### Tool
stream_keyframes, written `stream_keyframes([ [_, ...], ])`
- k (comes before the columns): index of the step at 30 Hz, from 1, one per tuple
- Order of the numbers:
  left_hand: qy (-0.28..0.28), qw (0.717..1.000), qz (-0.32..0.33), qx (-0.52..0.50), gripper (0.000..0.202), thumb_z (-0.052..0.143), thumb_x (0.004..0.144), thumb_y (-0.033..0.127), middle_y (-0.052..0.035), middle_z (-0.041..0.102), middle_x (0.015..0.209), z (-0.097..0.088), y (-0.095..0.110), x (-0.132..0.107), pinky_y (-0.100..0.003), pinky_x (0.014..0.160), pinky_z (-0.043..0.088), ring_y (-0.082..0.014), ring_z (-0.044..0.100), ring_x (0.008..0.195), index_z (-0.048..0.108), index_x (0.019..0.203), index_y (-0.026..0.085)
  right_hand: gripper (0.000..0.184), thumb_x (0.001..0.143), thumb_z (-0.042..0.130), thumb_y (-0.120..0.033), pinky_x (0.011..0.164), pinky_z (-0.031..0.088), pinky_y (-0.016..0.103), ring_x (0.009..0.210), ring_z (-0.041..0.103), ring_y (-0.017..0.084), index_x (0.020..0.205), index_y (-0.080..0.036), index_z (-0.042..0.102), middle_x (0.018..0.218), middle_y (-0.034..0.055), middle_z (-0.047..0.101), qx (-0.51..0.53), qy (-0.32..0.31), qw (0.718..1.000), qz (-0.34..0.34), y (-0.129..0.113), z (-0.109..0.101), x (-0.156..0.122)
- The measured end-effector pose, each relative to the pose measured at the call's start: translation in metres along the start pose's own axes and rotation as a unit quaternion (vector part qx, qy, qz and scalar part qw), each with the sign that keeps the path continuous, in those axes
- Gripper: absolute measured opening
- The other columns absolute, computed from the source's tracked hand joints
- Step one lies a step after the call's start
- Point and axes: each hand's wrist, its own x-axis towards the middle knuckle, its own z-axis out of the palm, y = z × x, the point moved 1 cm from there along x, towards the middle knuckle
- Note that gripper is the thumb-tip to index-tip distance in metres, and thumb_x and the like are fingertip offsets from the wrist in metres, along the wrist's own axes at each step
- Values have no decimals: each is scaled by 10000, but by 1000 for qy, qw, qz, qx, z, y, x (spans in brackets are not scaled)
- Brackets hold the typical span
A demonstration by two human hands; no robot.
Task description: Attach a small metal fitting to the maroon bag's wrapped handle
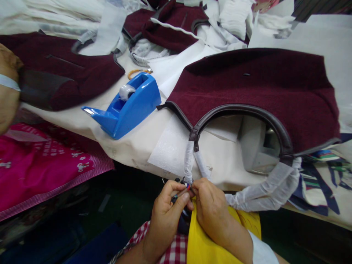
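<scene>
A maroon fabric bag [255,91] lies flat on the cream table [82,121], with a dark leather-trimmed curved opening [242,110]. Two white paper-wrapped strap ends [192,161] hang from the trim over the table's front edge. My left hand [167,205] and my right hand [211,205] meet just below these ends. Together they pinch a small item with red, blue and black parts [184,190] at the strap tips. What this item is I cannot make out. A second wrapped strap [264,190] curls to the right of my right hand.
A blue tape dispenser [126,106] stands on the table to the left of the bag. More maroon bags [60,69] and white wrapping [236,18] lie at the back. Pink cloth [41,165] hangs at the left. A striped fabric [321,176] lies at the right edge.
</scene>
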Motion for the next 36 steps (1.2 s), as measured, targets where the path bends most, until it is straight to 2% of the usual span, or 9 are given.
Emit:
stream_keyframes([
  [12,-11,998,2,57,155,509,811,355,51,576,640,2,1,1,-226,624,452,-97,572,624,473,845,207,127,781,406,-51,521,351,274,596,422,157,824,-168,432,679,14,454,-15,-14,1000,-4,3,6,-1],
  [20,43,999,-23,18,222,555,778,317,31,616,678,4,5,3,-209,650,475,-102,596,659,482,949,196,83,834,405,-93,519,411,287,606,485,161,868,-160,440,704,23,495,-21,3,999,28,5,9,0],
  [27,65,997,-1,46,292,591,748,346,-27,671,893,1,1,5,-193,666,507,-93,607,697,565,995,192,89,846,407,-118,521,437,303,613,502,171,911,-152,457,729,42,517,-40,-8,999,18,4,9,0],
  [32,60,995,19,81,237,575,757,326,8,654,696,1,4,6,-170,593,483,-74,577,592,602,944,182,88,876,375,-135,516,421,287,609,499,166,889,-163,458,725,39,515,-45,-10,999,17,6,10,1],
  [36,56,993,26,96,227,561,761,323,22,617,620,2,5,8,-171,568,467,-73,560,555,607,929,177,126,900,342,-145,523,415,283,615,501,166,885,-161,466,726,43,524,-42,-10,999,13,8,11,2],
])
